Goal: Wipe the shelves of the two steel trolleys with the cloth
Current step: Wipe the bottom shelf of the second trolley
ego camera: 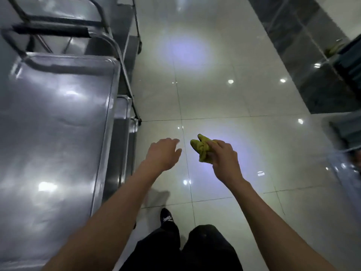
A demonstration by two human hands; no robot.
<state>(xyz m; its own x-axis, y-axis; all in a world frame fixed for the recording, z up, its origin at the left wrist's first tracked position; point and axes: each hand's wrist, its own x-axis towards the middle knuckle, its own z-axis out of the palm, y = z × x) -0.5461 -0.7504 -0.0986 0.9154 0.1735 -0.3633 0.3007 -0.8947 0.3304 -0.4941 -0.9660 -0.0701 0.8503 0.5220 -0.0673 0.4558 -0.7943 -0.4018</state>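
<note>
You're standing beside the trolleys with the cloth bunched in your right hand.

Your right hand (222, 157) is closing its grip around the yellow-green cloth (203, 148), fingers curled over it, with a crumpled wad poking out past your knuckles, up in the air over the glossy tiled floor (224, 98). Your left hand (163, 153) is hanging open and empty, fingers loosely spread, just beside the cloth but not touching it. Off to your left, the near steel trolley (58, 124) is showing its top shelf, shiny and catching the ceiling lights, with a lower shelf (123, 124) peeking out along its right edge. The second steel trolley (64, 10) is sitting just beyond it, handle bars nearly meeting. Both your hands are well clear of either trolley, and your dark shoe (166, 218) is stepping on the tiles below.
</note>
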